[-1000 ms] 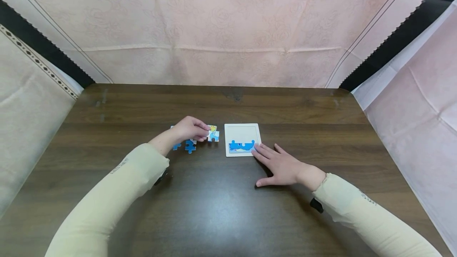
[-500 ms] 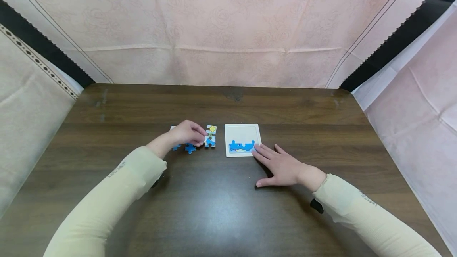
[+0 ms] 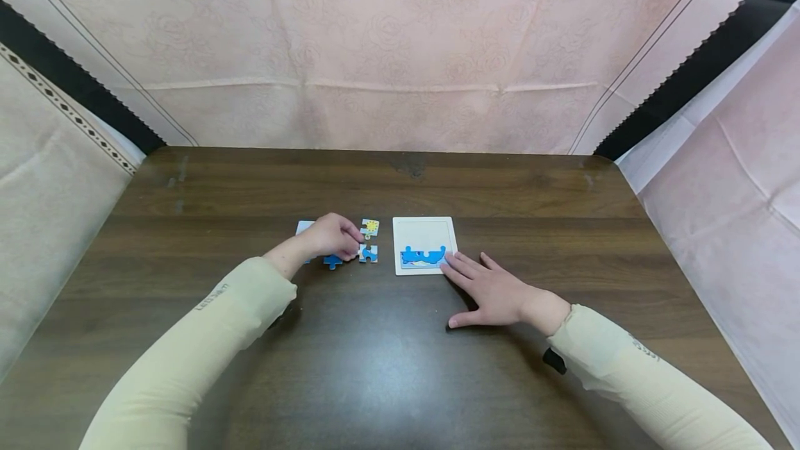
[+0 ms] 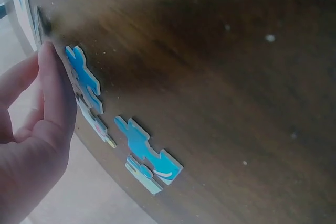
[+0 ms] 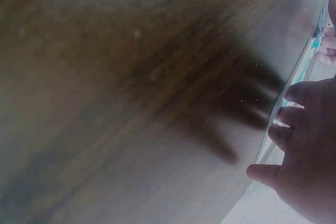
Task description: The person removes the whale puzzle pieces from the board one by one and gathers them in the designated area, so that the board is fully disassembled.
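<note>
Fingers of the left hand bend inward, thumb and index drawn close together at the tips; whether they pinch anything cannot be told. Their tips lie at the left side of a blue-and-white puzzle piece, which is flat on the bench. A sun piece, bearing a yellow sun, lies just beyond it, near the far edge of the group. A blue piece shows partly from beneath the left hand, its knob directed toward the wearer, and a pale piece is partly visible to the left, behind the wrist.

To the right of these pieces, and apart from them, a square white tray lies flat. Along the near side of its recess runs a blue strip of puzzle, knobs facing away from the wearer; the part of the recess beyond it is bare. The right hand is spread, its fingers straight and separated; the foremost fingertips rest at the tray's near right corner, over the right end of the strip, while the thumb extends apart over the bench.

Left wrist view: a two-tone blue piece, seen obliquely, lies well apart from the fingertips. Pale sleeves cover both forearms; pink cloth hangs behind the bench.
</note>
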`<state>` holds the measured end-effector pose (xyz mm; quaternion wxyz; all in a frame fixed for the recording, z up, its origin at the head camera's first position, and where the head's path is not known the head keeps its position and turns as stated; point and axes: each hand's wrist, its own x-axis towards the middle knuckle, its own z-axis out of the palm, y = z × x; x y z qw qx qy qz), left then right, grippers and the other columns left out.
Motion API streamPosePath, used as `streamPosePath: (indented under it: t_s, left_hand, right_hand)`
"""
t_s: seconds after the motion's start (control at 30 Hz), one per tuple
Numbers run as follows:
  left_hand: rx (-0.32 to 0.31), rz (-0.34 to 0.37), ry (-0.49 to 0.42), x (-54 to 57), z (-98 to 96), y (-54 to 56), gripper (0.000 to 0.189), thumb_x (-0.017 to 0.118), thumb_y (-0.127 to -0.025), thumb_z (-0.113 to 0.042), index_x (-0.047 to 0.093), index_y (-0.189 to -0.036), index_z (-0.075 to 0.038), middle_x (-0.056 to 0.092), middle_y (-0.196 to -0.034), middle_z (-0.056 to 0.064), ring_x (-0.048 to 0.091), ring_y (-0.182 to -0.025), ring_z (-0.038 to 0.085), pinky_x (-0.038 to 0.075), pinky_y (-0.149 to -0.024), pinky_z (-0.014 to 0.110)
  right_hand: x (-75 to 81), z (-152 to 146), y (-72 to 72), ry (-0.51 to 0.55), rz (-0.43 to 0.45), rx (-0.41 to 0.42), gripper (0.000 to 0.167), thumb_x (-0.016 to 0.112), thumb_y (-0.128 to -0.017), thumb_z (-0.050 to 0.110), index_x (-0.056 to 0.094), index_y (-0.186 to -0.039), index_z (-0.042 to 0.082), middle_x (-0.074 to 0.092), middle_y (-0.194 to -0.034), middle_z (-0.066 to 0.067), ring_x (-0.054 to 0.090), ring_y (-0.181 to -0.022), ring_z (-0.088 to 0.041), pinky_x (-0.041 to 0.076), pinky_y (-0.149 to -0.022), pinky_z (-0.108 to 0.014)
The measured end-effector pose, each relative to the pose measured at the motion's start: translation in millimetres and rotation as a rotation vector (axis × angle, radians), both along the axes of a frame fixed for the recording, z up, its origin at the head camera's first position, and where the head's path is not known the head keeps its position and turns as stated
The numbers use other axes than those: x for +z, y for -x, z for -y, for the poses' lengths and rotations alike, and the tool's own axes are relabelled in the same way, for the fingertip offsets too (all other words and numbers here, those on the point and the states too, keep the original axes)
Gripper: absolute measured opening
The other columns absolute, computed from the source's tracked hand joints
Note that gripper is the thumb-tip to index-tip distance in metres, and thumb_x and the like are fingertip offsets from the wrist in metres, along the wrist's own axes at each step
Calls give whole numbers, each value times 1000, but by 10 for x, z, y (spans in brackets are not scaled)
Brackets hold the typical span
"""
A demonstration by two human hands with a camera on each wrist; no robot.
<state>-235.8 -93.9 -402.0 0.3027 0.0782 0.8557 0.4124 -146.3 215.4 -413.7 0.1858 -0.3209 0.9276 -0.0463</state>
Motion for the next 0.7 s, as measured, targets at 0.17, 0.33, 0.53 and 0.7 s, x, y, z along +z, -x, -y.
streamPosePath:
  t_s: [0.17, 0.33, 0.53, 0.7]
  left_hand:
    - [-14, -40, 42, 3, -6, 8, 23, 61, -88, -8, 63, -108, 3, 66, -89, 14, 61, -68, 14, 57, -70, 26]
    - [-46, -79, 70, 27, -44, 26, 23, 61, -88, -15, 64, -107, -1, 66, -95, 12, 59, -74, 17, 55, -72, 26]
    - [-74, -97, 34, 17, -213, 27, 26, 62, -89, -17, 64, -110, -3, 67, -103, 13, 61, -77, 18, 54, -72, 27]
    - [-106, -98, 3, -15, -398, 7, 31, 63, -88, -15, 62, -115, -1, 68, -106, 14, 65, -83, 17, 55, -74, 28]
  right_hand:
    - [-1, 1, 1, 0, 0, 0, 91, 51, -82, 67, 25, -149, 12, 17, -157, -8, 14, -145, -26, 13, -114, -60]
    - [1, 0, 0, -4, 5, -7, 91, 51, -81, 68, 23, -149, 13, 16, -157, -7, 13, -146, -25, 12, -114, -59]
    - [9, -1, -7, -6, 14, -17, 91, 52, -82, 67, 22, -149, 13, 15, -158, -6, 12, -146, -24, 11, -115, -58]
    - [15, 6, -6, -3, 19, -17, 90, 52, -82, 66, 23, -149, 13, 15, -157, -6, 12, -146, -25, 10, -115, -58]
